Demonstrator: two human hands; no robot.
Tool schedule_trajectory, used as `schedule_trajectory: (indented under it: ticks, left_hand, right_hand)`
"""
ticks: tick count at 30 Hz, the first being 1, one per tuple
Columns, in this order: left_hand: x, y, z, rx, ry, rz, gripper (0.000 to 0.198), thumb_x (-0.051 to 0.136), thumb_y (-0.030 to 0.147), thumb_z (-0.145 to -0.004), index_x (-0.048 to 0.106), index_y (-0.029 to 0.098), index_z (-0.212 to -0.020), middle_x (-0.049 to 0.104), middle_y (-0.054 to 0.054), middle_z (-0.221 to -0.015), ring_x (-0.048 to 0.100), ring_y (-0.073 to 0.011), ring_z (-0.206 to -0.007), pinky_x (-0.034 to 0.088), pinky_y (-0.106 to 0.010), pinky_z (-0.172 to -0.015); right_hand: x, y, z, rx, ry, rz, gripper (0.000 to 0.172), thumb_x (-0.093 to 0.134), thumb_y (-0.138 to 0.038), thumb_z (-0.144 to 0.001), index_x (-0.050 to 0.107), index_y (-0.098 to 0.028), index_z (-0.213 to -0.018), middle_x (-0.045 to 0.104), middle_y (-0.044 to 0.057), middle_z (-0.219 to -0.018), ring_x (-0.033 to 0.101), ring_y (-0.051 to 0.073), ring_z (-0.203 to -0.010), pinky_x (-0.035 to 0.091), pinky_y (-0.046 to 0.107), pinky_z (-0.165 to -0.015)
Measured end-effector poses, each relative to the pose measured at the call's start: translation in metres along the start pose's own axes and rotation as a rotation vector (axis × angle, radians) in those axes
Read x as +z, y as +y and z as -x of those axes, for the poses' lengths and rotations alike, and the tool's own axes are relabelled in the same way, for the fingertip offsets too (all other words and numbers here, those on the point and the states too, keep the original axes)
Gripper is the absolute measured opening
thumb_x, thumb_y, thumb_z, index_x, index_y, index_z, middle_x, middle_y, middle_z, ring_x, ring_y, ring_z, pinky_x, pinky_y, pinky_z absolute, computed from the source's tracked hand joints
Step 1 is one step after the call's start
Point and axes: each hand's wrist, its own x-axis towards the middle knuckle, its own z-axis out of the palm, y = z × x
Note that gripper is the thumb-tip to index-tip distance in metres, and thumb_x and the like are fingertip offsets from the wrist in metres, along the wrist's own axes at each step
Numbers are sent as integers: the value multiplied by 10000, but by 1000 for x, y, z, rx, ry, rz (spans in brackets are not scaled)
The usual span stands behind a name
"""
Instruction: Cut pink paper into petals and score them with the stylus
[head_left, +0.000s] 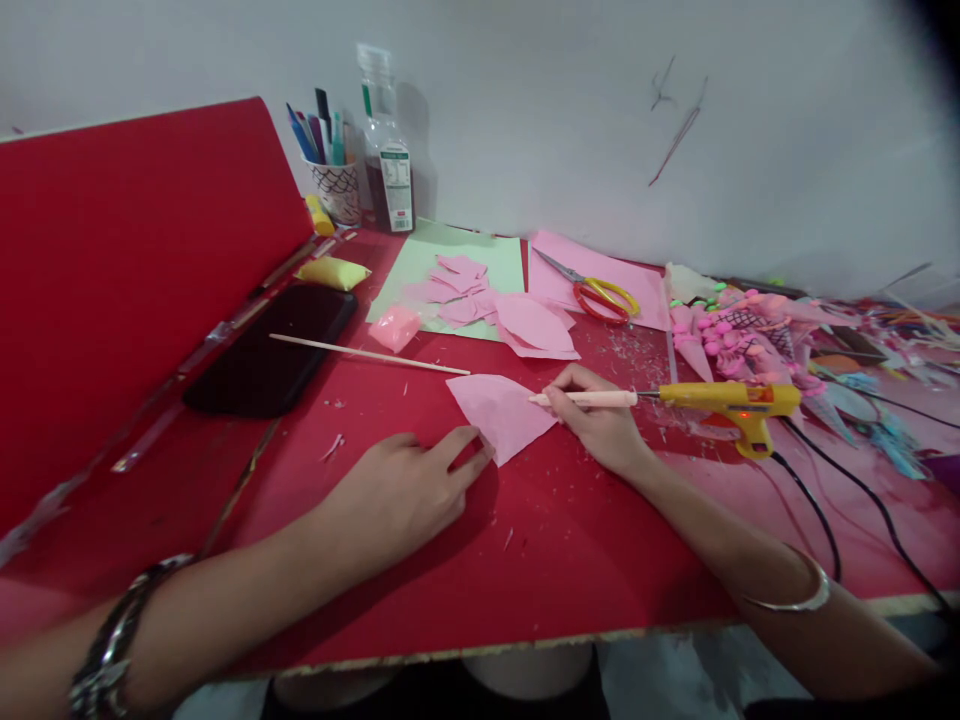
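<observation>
A pink paper piece (501, 412) with a curved upper edge lies on the red tabletop (450, 600). My left hand (412, 490) rests at its lower left, fingertips on the paper and fingers slightly apart. My right hand (600, 425) holds a pale pink pen (596, 399), its tip at the right part of the paper. A thin wooden stick (367, 353) lies just beyond the paper, to the left. Behind are more cut pink pieces (534, 325) and a small pink packet (395, 328).
A yellow glue gun (731, 400) with a lit orange light and black cord lies right of my right hand. Scissors (600, 297), pink cone decorations (742, 330), a dark phone (270, 350), a glass bottle (390, 170) and a pen cup (335, 190) stand or lie around.
</observation>
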Motion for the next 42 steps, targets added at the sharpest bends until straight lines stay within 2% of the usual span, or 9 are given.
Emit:
schedule_trajectory:
  ticks: [5,7,10,13,17,23,30,42]
  left_hand:
    - [-1,1,0,-19,13,4,346,421,170,-823,493,212,-1159,546,-75,-1169,505,-108,-515,366,-308,-544]
    - [-2,1,0,-22,18,9,343,434,169,-816,500,204,-1151,552,-80,-1158,499,-102,-506,364,-303,-538]
    - [-4,1,0,-25,13,11,347,439,165,-811,503,200,-1150,560,-82,-1139,493,-96,-491,372,-299,-533]
    - [-5,1,0,-20,11,2,356,432,171,-810,497,202,-1159,556,-78,-1138,503,-104,-492,386,-304,-537]
    - [-3,1,0,-22,18,4,364,427,167,-807,492,199,-1164,561,-79,-1116,497,-99,-487,383,-302,-536]
    - [-2,1,0,-18,19,11,343,419,173,-815,503,198,-1147,546,-84,-1143,523,-106,-537,394,-303,-554]
    - [-2,0,0,0,-10,-8,361,378,171,-840,481,212,-1183,530,-72,-1179,546,-141,-571,397,-321,-558]
    - [-3,0,0,-24,-3,4,369,405,166,-827,473,215,-1186,548,-77,-1164,529,-124,-547,373,-308,-548]
  right_hand:
    - [-1,3,0,9,107,37,175,508,-309,-805,501,-180,-687,522,-23,-612,465,92,-547,344,206,-498]
    - [-2,-1,4,20,92,-28,192,482,-310,-817,494,-180,-676,518,-27,-573,451,84,-493,338,200,-460]
    - [-1,-9,11,7,-111,-153,187,474,-269,-808,485,-174,-647,519,-28,-533,439,77,-447,334,194,-426]
    - [3,-16,16,-1,-296,-180,150,503,-218,-777,496,-166,-636,521,-26,-531,448,73,-456,339,188,-431]
    - [7,-20,17,46,-341,-129,135,495,-199,-775,508,-165,-645,525,-24,-528,453,77,-461,334,188,-427]
    - [5,-16,13,8,-272,-86,159,493,-192,-768,494,-165,-611,514,-28,-544,450,73,-472,339,192,-449]
    - [-2,-7,7,41,-107,-55,187,471,-225,-788,461,-173,-608,477,-40,-505,408,65,-437,309,190,-423]
    - [-8,-1,0,-1,173,98,227,460,-244,-810,426,-190,-593,446,-42,-515,398,83,-463,310,217,-457]
